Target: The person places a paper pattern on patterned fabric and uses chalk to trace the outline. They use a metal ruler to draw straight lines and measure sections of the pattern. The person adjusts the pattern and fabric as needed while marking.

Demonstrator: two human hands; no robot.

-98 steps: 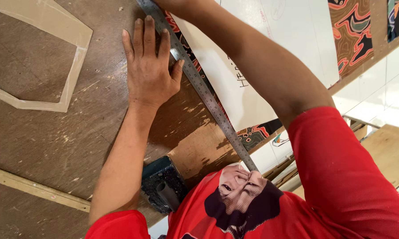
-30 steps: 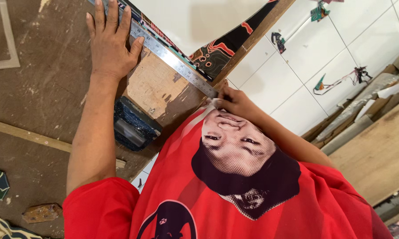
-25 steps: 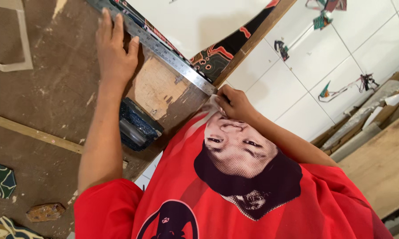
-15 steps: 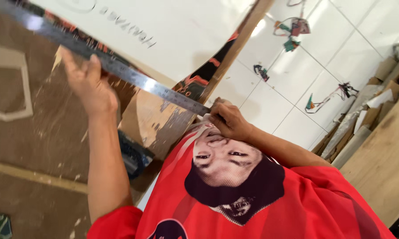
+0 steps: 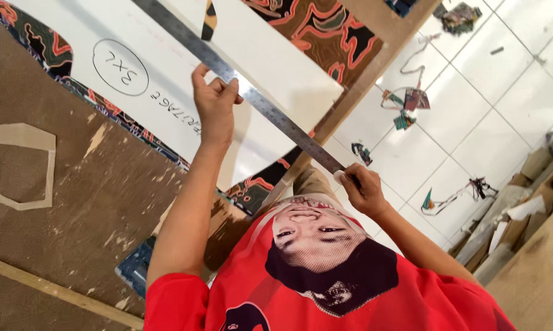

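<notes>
A long steel ruler (image 5: 270,116) runs diagonally from the top left down to the right, above a white sheet (image 5: 166,79). My left hand (image 5: 215,104) grips the ruler near its middle, fingers curled over its edge. The ruler's lower end is pinched in my right hand (image 5: 362,190), just above my red printed shirt (image 5: 325,276). The white sheet lies on patterned black, red and orange fabric (image 5: 325,30) and carries handwriting with a circled mark.
A brown worn board (image 5: 74,233) fills the left, with a taped outline (image 5: 19,165) and a wooden strip (image 5: 61,294) on it. A dark blue object (image 5: 135,266) sits by my left arm. Fabric scraps (image 5: 411,101) litter the white tiled floor; cardboard pieces (image 5: 522,202) lie at right.
My left hand has left the brown board, where it pressed flat, and now grips the ruler over the white sheet. The ruler has swung further across the sheet, my right hand still at its end.
</notes>
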